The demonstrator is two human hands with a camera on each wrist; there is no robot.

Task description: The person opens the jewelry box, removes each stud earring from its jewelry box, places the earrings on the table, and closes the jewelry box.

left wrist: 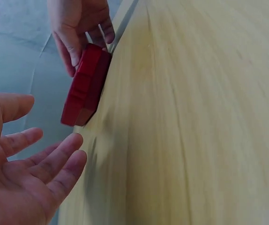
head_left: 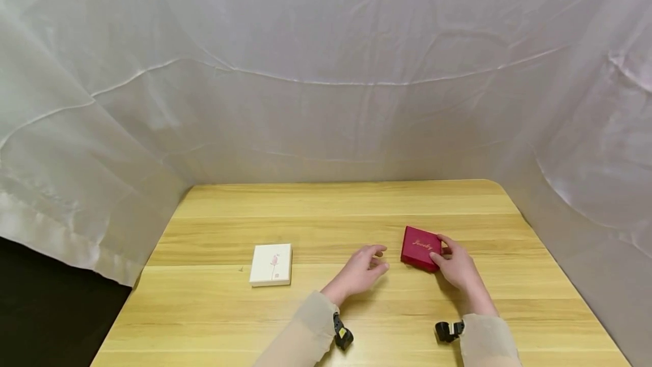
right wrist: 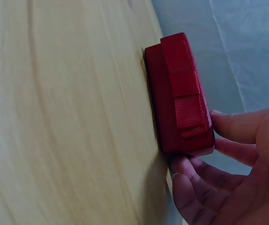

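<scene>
A dark red jewelry box point(head_left: 420, 248) with gold script on its lid lies slightly turned on the right half of the table. My right hand point(head_left: 458, 265) grips its right end, thumb on the lid and fingers at the side. A ribbed ribbon bow point(right wrist: 189, 112) shows along one side of the box in the right wrist view. To the left of the box, my left hand point(head_left: 361, 270) hovers over the wood, fingers spread and loosely bent, holding nothing. In the left wrist view a gap separates those fingers point(left wrist: 64, 161) from the box.
A white square box point(head_left: 271, 265) with a pink flower print lies on the left part of the wooden table point(head_left: 346, 203). Pale cloth point(head_left: 326, 118) hangs behind the table and along its sides. Each wrist wears a small black camera point(head_left: 343, 337).
</scene>
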